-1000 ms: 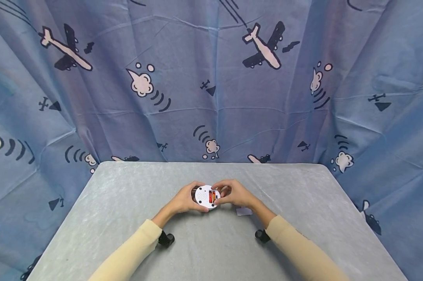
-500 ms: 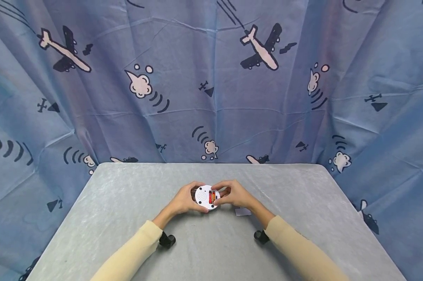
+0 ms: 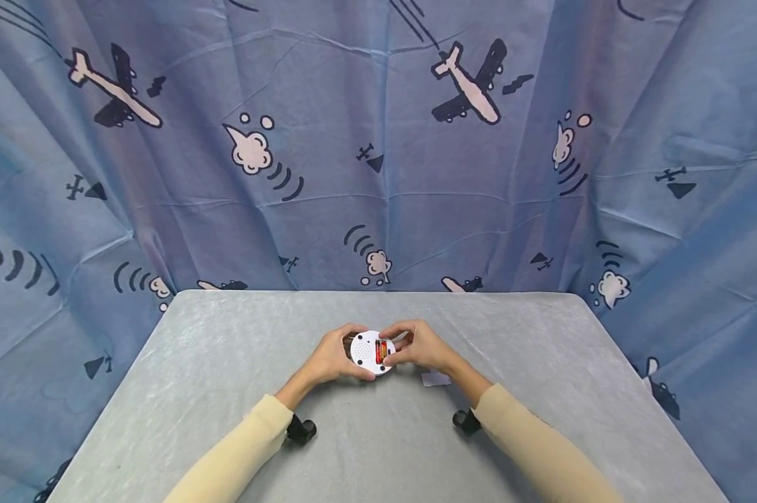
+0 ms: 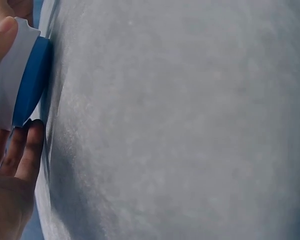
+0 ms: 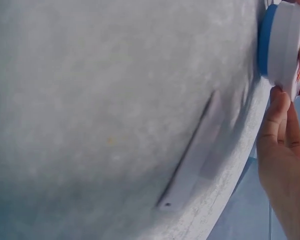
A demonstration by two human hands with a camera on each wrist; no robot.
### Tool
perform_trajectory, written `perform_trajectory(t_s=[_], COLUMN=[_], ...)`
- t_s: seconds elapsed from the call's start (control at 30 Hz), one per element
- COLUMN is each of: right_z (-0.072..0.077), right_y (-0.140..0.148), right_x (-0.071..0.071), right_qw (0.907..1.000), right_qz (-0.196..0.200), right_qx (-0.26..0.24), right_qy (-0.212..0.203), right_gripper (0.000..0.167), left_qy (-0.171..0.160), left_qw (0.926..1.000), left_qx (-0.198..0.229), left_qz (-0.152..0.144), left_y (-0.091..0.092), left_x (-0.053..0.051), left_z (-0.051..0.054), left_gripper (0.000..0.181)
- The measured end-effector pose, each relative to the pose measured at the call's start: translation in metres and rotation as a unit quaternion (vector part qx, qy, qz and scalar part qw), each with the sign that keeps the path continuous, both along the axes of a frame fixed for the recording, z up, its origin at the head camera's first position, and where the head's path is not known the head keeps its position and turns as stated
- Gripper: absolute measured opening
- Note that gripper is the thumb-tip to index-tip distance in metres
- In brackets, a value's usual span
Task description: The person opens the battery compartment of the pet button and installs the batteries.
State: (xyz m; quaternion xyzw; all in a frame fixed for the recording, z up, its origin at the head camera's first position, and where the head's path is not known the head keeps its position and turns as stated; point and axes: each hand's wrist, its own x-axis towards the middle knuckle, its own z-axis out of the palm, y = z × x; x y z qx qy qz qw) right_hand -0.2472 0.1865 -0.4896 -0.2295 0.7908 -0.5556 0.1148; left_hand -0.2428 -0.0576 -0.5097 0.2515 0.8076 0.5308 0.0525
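Observation:
A round white device (image 3: 363, 353) with small speaker holes and dark feet is held above the table, its back facing up. Red-and-orange batteries (image 3: 381, 352) lie in its uncovered compartment. My left hand (image 3: 330, 358) grips the left side, thumb at the near rim and fingers at the far rim. My right hand (image 3: 421, 346) holds the right side, its thumb and forefinger at the compartment's edge. The left wrist view shows the device's blue underside (image 4: 32, 82). A flat whitish cover-like piece (image 3: 435, 378) lies on the table by my right wrist.
The grey table (image 3: 227, 335) has its far edge against a blue curtain (image 3: 328, 230) printed with planes. Black wrist-worn cameras (image 3: 302, 429) hang below both sleeves, close to the tabletop.
The device and both hands move barely at all. The whole head view shifts by a tiny amount.

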Motion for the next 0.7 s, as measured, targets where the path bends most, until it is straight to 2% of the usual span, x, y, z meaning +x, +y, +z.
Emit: perform_trajectory(t_s=[0.53, 0.7], right_z=[0.0073, 0.0048], right_y=[-0.0065, -0.0076], right_x=[0.0057, 0.005], right_qw=[0.994, 0.991], right_qz=[-0.067, -0.078], right_qx=[-0.006, -0.025], right_qy=[-0.087, -0.106], right_gripper=[0.052, 0.049], left_qy=[0.013, 0.014], left_qw=[0.9999, 0.9999], left_qx=[-0.004, -0.007], left_qz=[0.007, -0.002], left_y=[0.0009, 0.0014], left_x=[-0.0018, -0.0008], left_z=[0.0009, -0.0003], left_gripper=[0.085, 0.086])
